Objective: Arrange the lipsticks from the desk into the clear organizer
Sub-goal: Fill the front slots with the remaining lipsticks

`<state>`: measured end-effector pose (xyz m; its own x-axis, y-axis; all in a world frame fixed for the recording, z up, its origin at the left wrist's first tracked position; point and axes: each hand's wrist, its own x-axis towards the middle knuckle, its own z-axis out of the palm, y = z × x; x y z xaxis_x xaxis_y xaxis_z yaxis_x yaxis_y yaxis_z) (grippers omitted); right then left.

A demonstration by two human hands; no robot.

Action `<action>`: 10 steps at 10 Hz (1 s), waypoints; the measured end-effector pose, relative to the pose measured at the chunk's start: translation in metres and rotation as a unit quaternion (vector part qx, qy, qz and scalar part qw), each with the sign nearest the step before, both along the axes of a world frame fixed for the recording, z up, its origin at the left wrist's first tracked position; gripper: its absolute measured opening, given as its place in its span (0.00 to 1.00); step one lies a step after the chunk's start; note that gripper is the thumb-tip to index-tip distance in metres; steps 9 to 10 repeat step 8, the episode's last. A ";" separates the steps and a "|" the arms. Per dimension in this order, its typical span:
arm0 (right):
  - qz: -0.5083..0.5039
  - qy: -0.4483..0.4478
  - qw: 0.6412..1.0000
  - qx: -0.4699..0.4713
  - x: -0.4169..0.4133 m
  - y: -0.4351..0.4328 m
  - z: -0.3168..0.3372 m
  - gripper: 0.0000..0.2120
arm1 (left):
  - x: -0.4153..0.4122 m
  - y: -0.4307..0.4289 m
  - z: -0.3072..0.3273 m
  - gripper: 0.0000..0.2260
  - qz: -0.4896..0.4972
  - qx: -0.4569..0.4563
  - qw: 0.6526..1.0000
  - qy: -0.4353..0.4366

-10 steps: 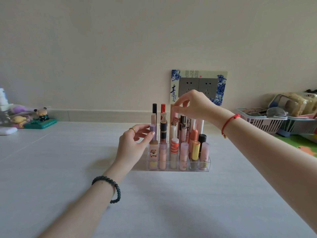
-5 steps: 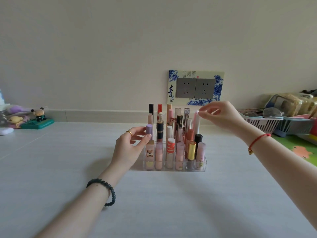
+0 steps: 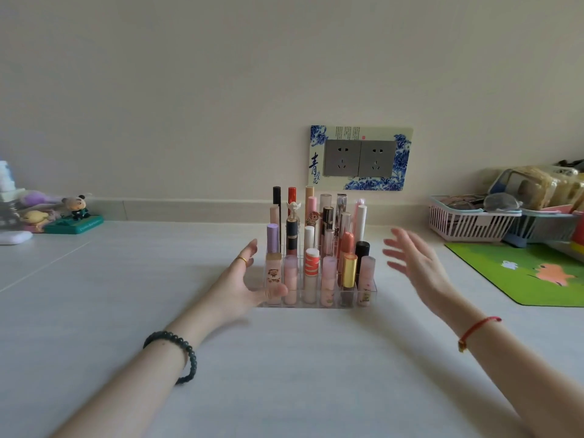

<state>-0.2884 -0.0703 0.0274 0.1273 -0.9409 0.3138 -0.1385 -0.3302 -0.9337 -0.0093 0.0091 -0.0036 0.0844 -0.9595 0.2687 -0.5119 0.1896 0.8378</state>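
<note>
Legible writing: the socket plate (image 3: 360,158) on the wall has a blue floral surround with a large character 青 at its left. The smaller characters beneath it and the fine print along its top are too small to read. The front lipsticks (image 3: 312,263) carry cartoon prints, with no wording readable.

Containers: the organizer (image 3: 319,304) stands mid-desk (image 3: 284,374), nearer the back edge. Its compartments are filled with upright tubes, short in front and tall behind. Two baskets (image 3: 471,224) of mixed items sit at the back right corner, behind a green mat (image 3: 531,273). Figurines (image 3: 76,210) stand at the back left.

Hands: the left hand (image 3: 243,286) lies along the organizer's left wall with fingers extended and the thumb across the front corner. The right hand (image 3: 414,263) is blurred, with fingers spread and gripping nothing, just right of the organizer and apart from it.
</note>
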 end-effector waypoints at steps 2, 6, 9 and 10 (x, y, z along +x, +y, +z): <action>0.146 -0.110 0.970 0.162 0.010 0.009 -0.019 0.34 | 0.000 0.001 -0.007 0.56 -0.034 0.046 0.998 -0.034; 0.206 -0.091 0.963 0.152 0.013 0.016 -0.030 0.28 | 0.000 -0.001 -0.010 0.30 -0.026 0.002 0.999 -0.039; 0.160 -0.103 0.970 0.151 0.013 0.020 -0.022 0.30 | 0.002 -0.003 -0.011 0.30 -0.020 0.008 0.999 -0.037; 0.160 -0.103 0.970 0.151 0.013 0.020 -0.022 0.30 | 0.002 -0.003 -0.011 0.30 -0.020 0.008 0.999 -0.037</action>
